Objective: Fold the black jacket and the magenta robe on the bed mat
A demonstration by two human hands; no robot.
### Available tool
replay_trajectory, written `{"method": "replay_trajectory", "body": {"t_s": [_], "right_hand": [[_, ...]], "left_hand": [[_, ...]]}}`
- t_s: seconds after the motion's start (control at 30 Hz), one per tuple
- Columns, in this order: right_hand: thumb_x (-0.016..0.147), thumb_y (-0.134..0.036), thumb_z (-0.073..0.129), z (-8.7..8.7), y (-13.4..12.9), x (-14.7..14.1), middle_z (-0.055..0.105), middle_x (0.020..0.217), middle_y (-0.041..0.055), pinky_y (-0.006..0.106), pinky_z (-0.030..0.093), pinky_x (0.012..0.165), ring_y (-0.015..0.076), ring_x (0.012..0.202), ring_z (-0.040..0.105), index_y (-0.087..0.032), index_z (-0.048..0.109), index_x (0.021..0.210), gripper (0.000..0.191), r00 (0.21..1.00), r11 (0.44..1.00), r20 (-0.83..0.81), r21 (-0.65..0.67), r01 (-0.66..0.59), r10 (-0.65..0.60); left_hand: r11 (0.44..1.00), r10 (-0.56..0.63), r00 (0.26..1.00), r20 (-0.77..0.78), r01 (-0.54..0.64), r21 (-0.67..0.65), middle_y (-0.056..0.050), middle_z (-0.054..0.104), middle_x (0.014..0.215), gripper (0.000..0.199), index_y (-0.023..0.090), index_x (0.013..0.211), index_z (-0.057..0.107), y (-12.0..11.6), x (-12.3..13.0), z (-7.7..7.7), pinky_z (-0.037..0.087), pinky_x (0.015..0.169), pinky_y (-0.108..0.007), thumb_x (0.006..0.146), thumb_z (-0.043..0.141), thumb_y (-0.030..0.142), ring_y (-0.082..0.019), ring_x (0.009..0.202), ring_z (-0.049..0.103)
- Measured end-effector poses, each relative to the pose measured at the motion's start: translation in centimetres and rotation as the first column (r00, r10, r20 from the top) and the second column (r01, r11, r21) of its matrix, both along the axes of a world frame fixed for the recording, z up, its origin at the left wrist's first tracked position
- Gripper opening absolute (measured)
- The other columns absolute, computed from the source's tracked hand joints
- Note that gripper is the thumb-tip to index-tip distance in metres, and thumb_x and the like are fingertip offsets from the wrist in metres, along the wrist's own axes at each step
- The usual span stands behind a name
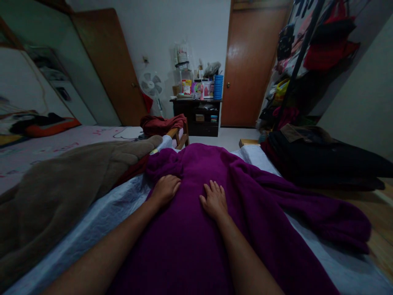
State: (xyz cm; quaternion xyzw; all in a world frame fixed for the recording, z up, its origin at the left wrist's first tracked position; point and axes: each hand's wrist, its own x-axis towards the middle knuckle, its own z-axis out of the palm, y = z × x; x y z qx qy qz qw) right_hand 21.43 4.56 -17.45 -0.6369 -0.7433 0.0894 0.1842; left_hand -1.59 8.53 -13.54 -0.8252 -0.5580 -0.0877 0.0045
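A purple long-sleeved garment (196, 246) lies spread over the bed in front of me. One of its sleeves stretches out to the right, while the fabric on the left is bunched near the far end. My left hand (166, 189) rests flat on the cloth beside that bunched part, fingers extended. On the middle of the garment lies my right hand (214, 200), palm down with its fingers spread. Neither hand grips anything. Under the garment is a pale patterned bed cover (123, 205).
A brown fleecy garment (61, 184) lies to the left. Dark folded clothes (331, 159) are piled on the right. Beyond the bed are a reddish cloth on a wooden chair (162, 123), a fan (152, 85), a dark cabinet (196, 119) and a door (248, 69).
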Motion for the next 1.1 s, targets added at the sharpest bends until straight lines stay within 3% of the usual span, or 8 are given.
{"method": "replay_trajectory", "body": {"t_s": [0.13, 0.23, 0.33, 0.47, 0.6, 0.77, 0.9, 1.1], "right_hand": [[0.089, -0.045, 0.048, 0.1, 0.0, 0.0, 0.038, 0.150, 0.0131, 0.046, 0.015, 0.114, 0.0281, 0.140, 0.029, -0.019, 0.050, 0.137, 0.054, 1.000, 1.000, -0.009, -0.001, -0.006, 0.006], [0.089, -0.044, 0.048, 0.1, -0.1, 0.0, 0.039, 0.149, 0.0130, 0.046, 0.015, 0.114, 0.0276, 0.140, 0.029, -0.019, 0.049, 0.137, 0.054, 1.000, 1.000, -0.010, 0.003, -0.007, 0.007], [0.090, -0.044, 0.048, 0.1, -0.1, 0.0, 0.040, 0.149, 0.0132, 0.046, 0.015, 0.114, 0.0275, 0.140, 0.030, -0.019, 0.050, 0.136, 0.053, 1.000, 1.000, -0.013, 0.010, -0.008, 0.008], [0.090, -0.043, 0.048, 0.2, -0.1, 0.1, 0.040, 0.149, 0.0139, 0.046, 0.015, 0.114, 0.0284, 0.139, 0.031, -0.019, 0.050, 0.136, 0.053, 1.000, 1.000, -0.012, 0.009, -0.020, 0.020], [0.090, -0.043, 0.048, 0.2, -0.1, 0.1, 0.040, 0.149, 0.0141, 0.046, 0.015, 0.114, 0.0283, 0.139, 0.030, -0.018, 0.051, 0.136, 0.053, 1.000, 1.000, -0.011, 0.006, -0.017, 0.017], [0.090, -0.043, 0.048, 0.3, -0.2, 0.1, 0.040, 0.149, 0.0117, 0.046, 0.016, 0.113, 0.0272, 0.139, 0.031, -0.022, 0.051, 0.136, 0.050, 1.000, 1.000, -0.011, 0.009, -0.026, 0.026], [0.090, -0.042, 0.047, 0.4, -0.2, 0.1, 0.041, 0.148, 0.0114, 0.045, 0.016, 0.113, 0.0271, 0.138, 0.032, -0.022, 0.052, 0.135, 0.049, 0.999, 1.000, -0.013, 0.003, -0.031, 0.031], [0.089, -0.042, 0.048, 0.0, 0.0, 0.0, 0.042, 0.148, 0.0106, 0.045, 0.015, 0.114, 0.0269, 0.138, 0.032, -0.021, 0.051, 0.135, 0.051, 0.999, 1.000, -0.025, 0.016, -0.025, 0.025]], "left_hand": [[0.913, 0.393, 0.919, -0.028, -0.387, 0.130, -0.014, 0.061, 0.109, 0.027, 0.018, 0.109, 0.057, -0.6, -1.4, 1.5, 0.043, 0.091, -0.039, 0.087, 0.048, 0.033, -0.029, 0.106, 0.058], [0.824, 0.566, 0.824, -0.015, -0.566, 0.020, -0.019, 0.055, 0.118, 0.057, 0.014, 0.129, 0.042, -0.6, -1.7, 1.6, 0.047, 0.085, -0.039, 0.082, 0.055, 0.043, -0.032, 0.105, 0.060], [0.770, 0.636, 0.770, 0.045, -0.629, -0.111, -0.025, 0.046, 0.128, 0.084, 0.014, 0.146, 0.018, 0.1, -1.6, 1.1, 0.048, 0.083, -0.039, 0.080, 0.058, 0.049, -0.033, 0.103, 0.063], [0.767, 0.641, 0.756, 0.137, -0.623, -0.152, -0.023, 0.043, 0.132, 0.096, 0.021, 0.151, 0.007, 1.3, -1.5, 0.3, 0.048, 0.085, -0.037, 0.077, 0.063, 0.047, -0.032, 0.104, 0.064], [0.835, 0.549, 0.825, 0.137, -0.535, -0.128, -0.012, 0.058, 0.112, 0.072, 0.026, 0.144, 0.030, 1.9, -1.9, 0.7, 0.047, 0.085, -0.033, 0.080, 0.060, 0.033, -0.027, 0.103, 0.063], [0.836, 0.535, 0.845, 0.007, -0.531, 0.139, -0.015, 0.056, 0.111, 0.049, 0.027, 0.135, 0.046, 1.5, -2.4, 1.6, 0.043, 0.088, -0.039, 0.086, 0.046, 0.021, -0.029, 0.103, 0.059], [0.840, 0.530, 0.844, -0.086, -0.508, 0.190, -0.021, 0.057, 0.109, 0.050, 0.024, 0.140, 0.043, 0.9, -2.1, 1.1, 0.038, 0.089, -0.046, 0.092, 0.031, 0.017, -0.033, 0.107, 0.054], [0.818, 0.417, 0.907, 0.058, -0.403, 0.410, -0.017, 0.028, 0.152, 0.056, 0.027, 0.145, 0.038, -0.7, 1.8, 1.6, 0.021, 0.106, -0.058, 0.090, 0.039, 0.015, -0.039, 0.142, 0.016]]}}
